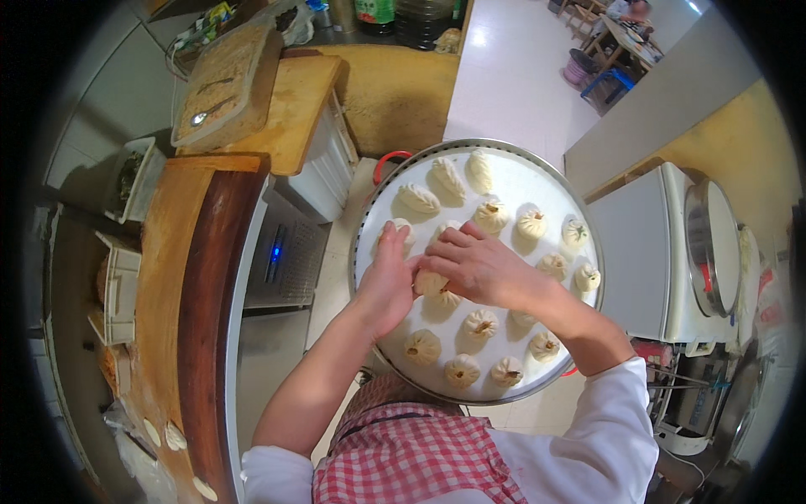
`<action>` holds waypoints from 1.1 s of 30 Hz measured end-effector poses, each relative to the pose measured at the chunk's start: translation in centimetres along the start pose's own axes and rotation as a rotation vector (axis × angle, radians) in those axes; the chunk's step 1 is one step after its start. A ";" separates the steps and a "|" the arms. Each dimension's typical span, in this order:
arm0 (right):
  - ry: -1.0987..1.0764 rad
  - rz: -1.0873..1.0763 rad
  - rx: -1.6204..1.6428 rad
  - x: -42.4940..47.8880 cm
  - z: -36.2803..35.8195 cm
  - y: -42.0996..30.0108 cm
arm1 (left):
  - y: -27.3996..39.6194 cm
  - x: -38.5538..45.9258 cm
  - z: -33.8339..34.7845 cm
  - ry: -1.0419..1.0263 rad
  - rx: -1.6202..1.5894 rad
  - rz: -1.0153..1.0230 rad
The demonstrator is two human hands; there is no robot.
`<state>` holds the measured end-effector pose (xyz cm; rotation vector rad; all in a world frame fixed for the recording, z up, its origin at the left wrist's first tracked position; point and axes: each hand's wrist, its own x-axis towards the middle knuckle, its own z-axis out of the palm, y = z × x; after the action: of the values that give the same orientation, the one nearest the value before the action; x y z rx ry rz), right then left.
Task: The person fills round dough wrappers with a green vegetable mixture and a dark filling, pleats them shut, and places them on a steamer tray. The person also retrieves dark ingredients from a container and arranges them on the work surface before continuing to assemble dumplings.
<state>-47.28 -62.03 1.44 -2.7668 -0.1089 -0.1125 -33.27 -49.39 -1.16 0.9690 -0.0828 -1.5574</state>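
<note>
Before me a round metal steamer tray (483, 398) with a white liner and red handles holds several pleated buns. My right hand (475, 264) reaches over its middle, the fingertips around a dough bun (431, 283). On the other side of that bun is my left hand (391, 277), its thumb near the bun and its fingers stretched over another bun at the left. Round buns with filling showing at the top, such as one (481, 324) below my hands, stand about the tray. Long braided buns (419, 198) lie near its far edge. My hands partly hide the buns beneath them.
At the left runs a wooden counter (165, 264) with dough wrappers (175, 436) and filling containers (123, 296). A plastic tub of filling (217, 88) with spoons stands beyond. A white appliance (630, 252) bearing a round steamer (715, 249) is at the right. Far off, a person sits at a table.
</note>
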 end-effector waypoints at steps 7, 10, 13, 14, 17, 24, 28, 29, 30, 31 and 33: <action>0.477 1.076 0.181 -4.0 -0.3 14.8 | 1.9 -1.9 -1.8 0.016 0.128 0.085; 0.419 1.252 -0.014 -4.5 2.5 19.8 | 1.4 -3.2 -3.0 0.081 0.118 0.088; 0.441 1.166 -0.094 -3.8 4.7 20.9 | 0.6 -5.3 -5.6 0.132 0.085 0.098; 0.379 1.221 -0.093 -3.5 4.5 21.6 | 0.6 -6.0 -6.5 0.149 0.069 0.108; 0.321 1.045 -0.164 -3.5 4.6 22.5 | 0.4 -9.6 -10.7 0.209 0.017 0.187; 0.051 1.267 0.143 -11.4 1.4 24.3 | -3.2 -20.1 -21.7 0.726 0.158 0.588; 0.261 1.119 0.149 -10.9 4.1 29.8 | -5.6 -37.8 -35.3 1.900 0.945 0.886; -0.033 1.191 -0.061 -3.4 0.7 21.3 | -8.9 -41.4 -37.6 2.197 1.078 0.747; 0.025 1.044 -0.103 -3.9 0.6 20.4 | -8.9 -44.8 -39.7 2.368 0.979 0.526; 0.067 0.880 -0.144 -3.4 1.3 20.0 | -9.3 -47.8 -42.0 2.503 0.876 0.274; 0.174 0.789 0.089 -3.1 2.3 20.1 | -9.7 -49.9 -45.7 2.310 0.889 0.066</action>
<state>-48.34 -80.06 -8.23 -2.4894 0.9770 -0.1299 -17.57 16.53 -10.01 2.7606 0.8395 0.5220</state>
